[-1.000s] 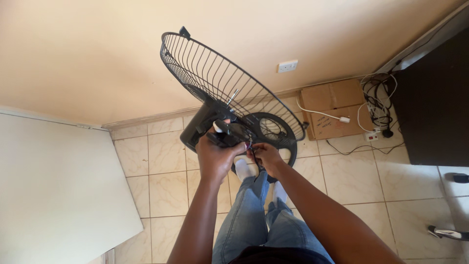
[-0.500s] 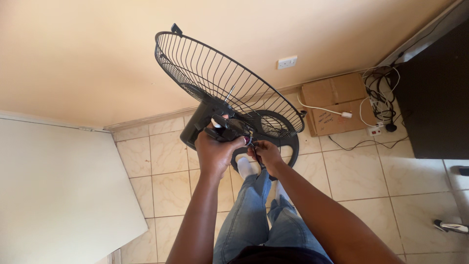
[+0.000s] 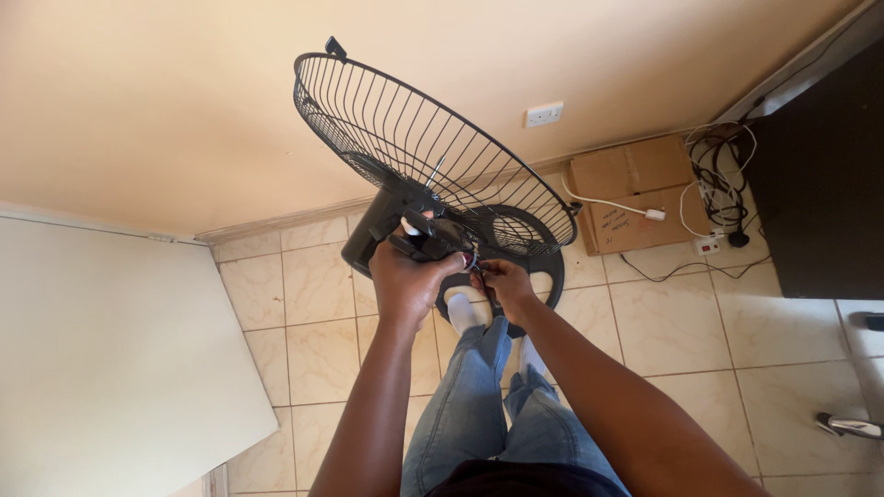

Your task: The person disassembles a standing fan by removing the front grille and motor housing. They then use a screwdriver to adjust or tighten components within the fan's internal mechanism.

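The person stands over a black fan, its motor housing (image 3: 405, 216) raised above the tiled floor (image 3: 672, 322). The left hand (image 3: 405, 281) is clenched around the back of the housing, holding it up. The right hand (image 3: 502, 281) sits just beside it, fingertips pinched on something small at the housing's rear; what exactly, I cannot tell. The wire grille (image 3: 414, 147) tilts away toward the wall. The round base (image 3: 543, 267) lies below, by a white-socked foot (image 3: 463, 313). A cardboard box (image 3: 626, 189) rests against the skirting.
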